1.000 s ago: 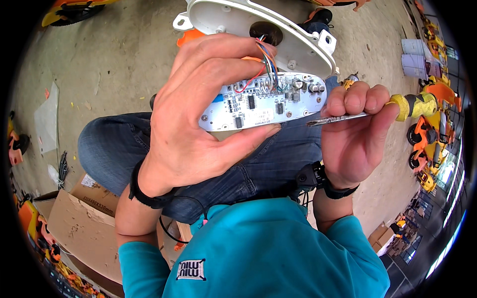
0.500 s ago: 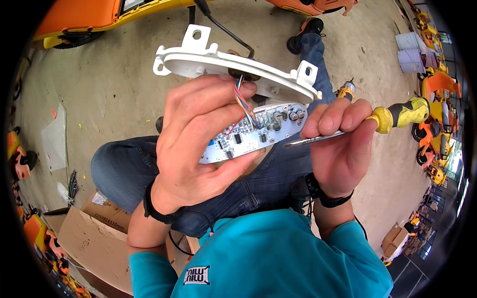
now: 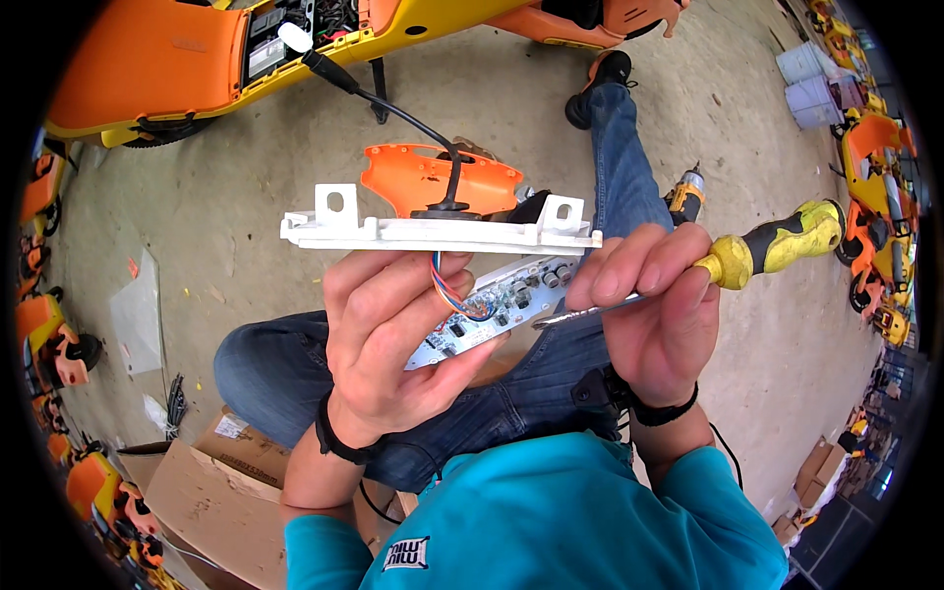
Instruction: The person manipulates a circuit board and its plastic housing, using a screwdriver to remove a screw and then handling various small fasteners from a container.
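Note:
My left hand (image 3: 393,339) is closed round a white circuit board (image 3: 501,313), its thumb along the lower edge and its fingers under a white plastic cover (image 3: 442,239). Thin coloured wires (image 3: 447,293) run from the cover down to the board. A black cable (image 3: 413,120) with a white-tipped plug leaves the cover's upper side. My right hand (image 3: 657,320) grips a screwdriver (image 3: 787,243) by its shaft, the yellow and black handle pointing out to the right. The metal tip lies close to the board's right part; whether it touches, I cannot tell.
Behind the cover is an orange plastic shell (image 3: 433,177). A cordless drill (image 3: 687,197) lies on the floor to the right. An orange and yellow vehicle body (image 3: 147,74) stands far left. An open cardboard box (image 3: 221,501) sits by my left knee, and pale buckets (image 3: 808,84) are at far right.
The white cover has tilted to nearly edge-on and sits lower and slightly left. Both hands have shifted left and down with the board and screwdriver. The orange shell now shows behind.

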